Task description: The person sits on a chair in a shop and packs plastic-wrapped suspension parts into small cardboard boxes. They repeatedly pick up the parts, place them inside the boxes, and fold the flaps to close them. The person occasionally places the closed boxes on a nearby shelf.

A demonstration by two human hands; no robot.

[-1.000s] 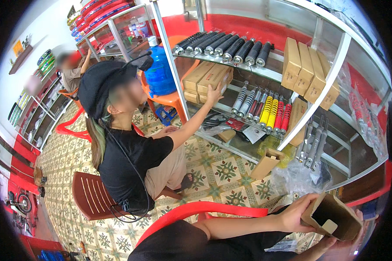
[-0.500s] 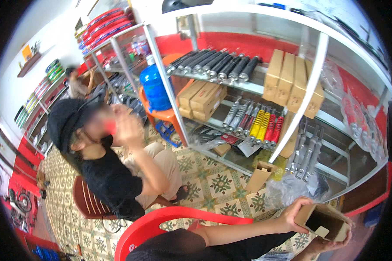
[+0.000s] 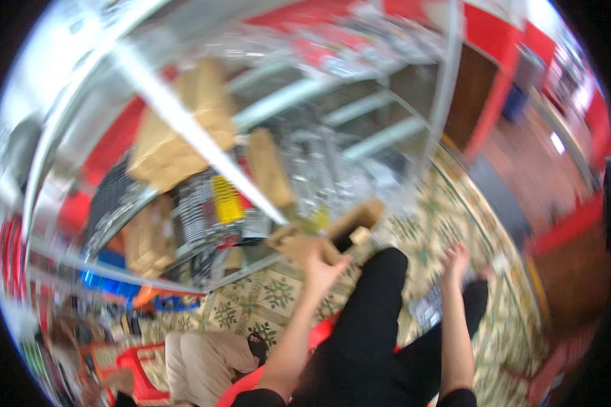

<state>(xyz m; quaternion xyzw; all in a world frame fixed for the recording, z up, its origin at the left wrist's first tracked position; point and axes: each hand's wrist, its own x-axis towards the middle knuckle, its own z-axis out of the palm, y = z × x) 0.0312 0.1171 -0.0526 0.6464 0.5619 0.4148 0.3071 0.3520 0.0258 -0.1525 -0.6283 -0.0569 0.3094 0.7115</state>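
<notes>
My left hand [image 3: 319, 268] grips the near edge of an open cardboard box [image 3: 293, 243], down by the shelf foot. Close against it on the right is a second open cardboard box [image 3: 368, 216], tilted, with a pale flap sticking out. My right hand [image 3: 456, 259] is apart from the boxes, held over my leg with nothing visible in it; its fingers look spread, though blurred. Below and beside that hand, a clear plastic package [image 3: 426, 306] lies between my legs.
A white-framed shelf [image 3: 183, 129] carries cartons [image 3: 183, 136], yellow springs [image 3: 228, 200] and plastic-wrapped metal parts [image 3: 312, 169]. A seated person's beige-trousered leg [image 3: 204, 359] is at lower left, near a red plastic chair [image 3: 141, 373]. Patterned tiles [image 3: 278, 292] cover the floor.
My view has swung right and down. The box that both hands held is now low by the shelf with my left hand; my right hand has let go and moved away right.
</notes>
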